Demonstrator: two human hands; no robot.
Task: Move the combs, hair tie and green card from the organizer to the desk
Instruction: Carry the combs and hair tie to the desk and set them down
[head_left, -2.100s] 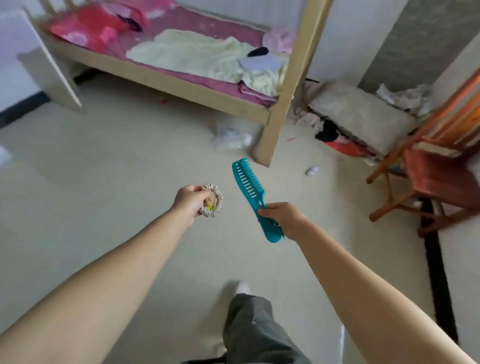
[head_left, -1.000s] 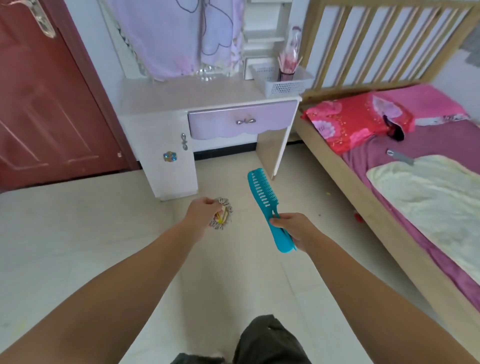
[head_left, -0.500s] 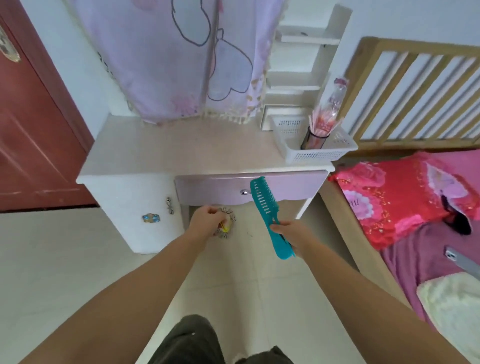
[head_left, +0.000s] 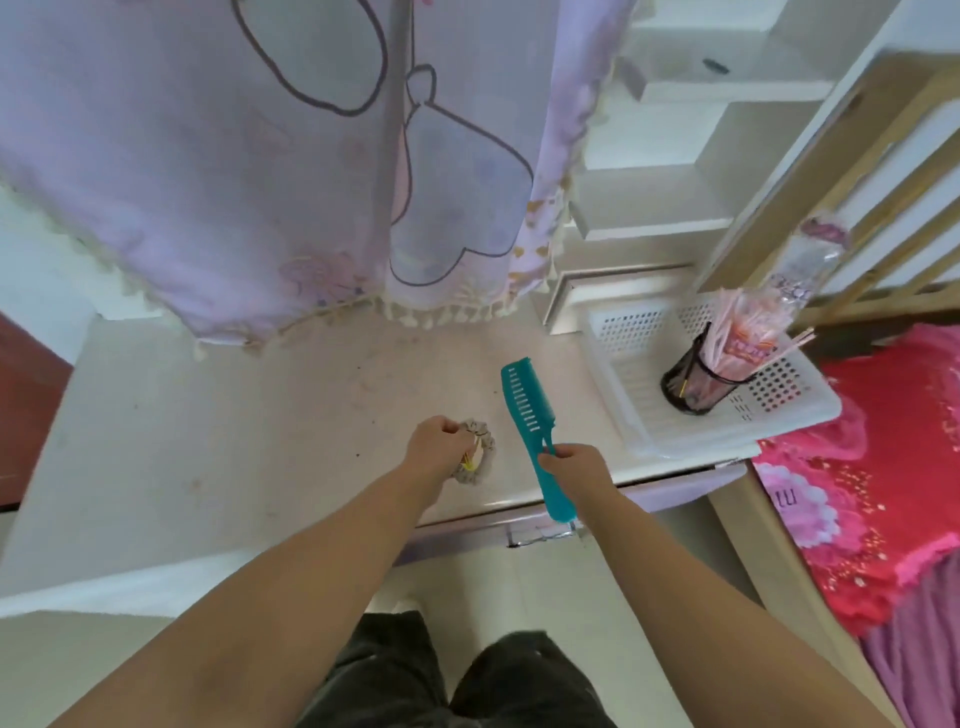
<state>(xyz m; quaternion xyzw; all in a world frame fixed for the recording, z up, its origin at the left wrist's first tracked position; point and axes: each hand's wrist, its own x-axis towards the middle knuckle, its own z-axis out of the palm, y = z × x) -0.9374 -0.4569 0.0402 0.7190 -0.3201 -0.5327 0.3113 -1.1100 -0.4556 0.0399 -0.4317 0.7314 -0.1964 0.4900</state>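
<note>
Both hands reach out over the pale counter (head_left: 218, 431), seen from above. The left hand (head_left: 434, 449) is closed around a hair tie (head_left: 475, 457), a beige ruffled ring with a yellow band showing inside it; the tie sits low over the counter top near the front edge, though whether it touches the surface cannot be told. The right hand (head_left: 574, 465) is closed on the handle of a teal comb (head_left: 527, 410), thumb and fingers pinching it about midway, so the toothed end points away over the counter and the handle tip sticks out past the front edge, above the lilac drawer (head_left: 675, 493). Just to the right of the comb, a white perforated basket (head_left: 649, 421) stands on the counter's right end, and a black mesh cup (head_left: 696, 384) with a wrapped bundle of pink sticks stands in it. A lilac curtain (head_left: 260, 171) with a fringe hangs over the back of the counter. White shelves (head_left: 675, 156) rise behind the basket. A bed with a red and pink flowered pillow (head_left: 883, 467) lies to the right.
</note>
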